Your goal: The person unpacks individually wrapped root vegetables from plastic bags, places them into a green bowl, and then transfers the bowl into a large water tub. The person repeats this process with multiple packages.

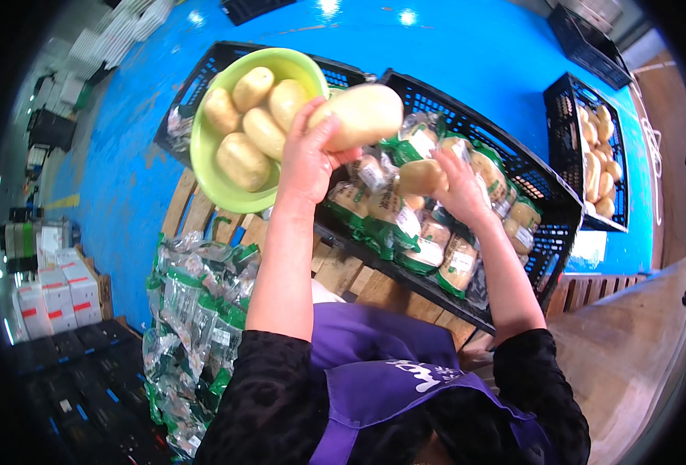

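My left hand [309, 161] grips a large pale potato [362, 116] near the right rim of a light green bowl [200, 151]. Inside that bowl lie several potatoes [242, 161]. My right hand [462, 190] has its fingers against a smaller, browner potato [423, 177], seemingly gripping it; some motion blur softens its fingers. Beneath both hands is a black mesh crate [467, 116] holding several clear bags of potatoes [458, 262] with green printed edges and white labels. The lower bags are partly covered by my right forearm.
Crumpled clear and green plastic bags [196, 310] are heaped left of my lap. Wooden pallet slats [339, 271] show under the crates. Another black crate with loose potatoes [603, 167] stands at right on the blue floor [482, 46]. White boxes [68, 291] are stacked at far left.
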Demonstrator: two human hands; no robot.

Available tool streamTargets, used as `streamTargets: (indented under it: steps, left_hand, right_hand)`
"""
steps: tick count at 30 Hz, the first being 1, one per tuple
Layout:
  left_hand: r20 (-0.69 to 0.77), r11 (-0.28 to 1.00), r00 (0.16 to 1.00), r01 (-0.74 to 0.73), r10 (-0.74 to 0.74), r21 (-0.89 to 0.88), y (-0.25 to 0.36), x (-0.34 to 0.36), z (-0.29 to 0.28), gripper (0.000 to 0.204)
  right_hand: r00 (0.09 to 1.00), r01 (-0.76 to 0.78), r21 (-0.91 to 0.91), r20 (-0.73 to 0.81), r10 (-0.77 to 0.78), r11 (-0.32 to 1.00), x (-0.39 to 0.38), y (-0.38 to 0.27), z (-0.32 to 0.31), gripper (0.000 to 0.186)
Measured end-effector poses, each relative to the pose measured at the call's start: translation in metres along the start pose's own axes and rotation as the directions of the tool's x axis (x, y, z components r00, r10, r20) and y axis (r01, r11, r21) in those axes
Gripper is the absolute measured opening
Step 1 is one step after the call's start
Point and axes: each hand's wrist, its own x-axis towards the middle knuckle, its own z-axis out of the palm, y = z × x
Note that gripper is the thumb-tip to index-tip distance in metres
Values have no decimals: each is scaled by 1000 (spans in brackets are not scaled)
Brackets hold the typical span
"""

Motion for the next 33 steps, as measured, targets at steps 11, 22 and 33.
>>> streamTargets:
  steps: [11,22,33]
  left_hand:
    - [-491,947,864,-61,-107,-315,4,16,-43,40]
    - [281,909,947,29,-158,416,-19,-18,31,52]
    - [404,882,898,-42,-173,470,-14,-20,23,30]
  right_hand:
    - [997,43,-13,65,-42,999,26,4,24,79]
    - [823,-564,644,382,-421,-517,-5,-44,-9,76]
    - [729,-654,571,651,-211,-497,-8,-69,-12,85]
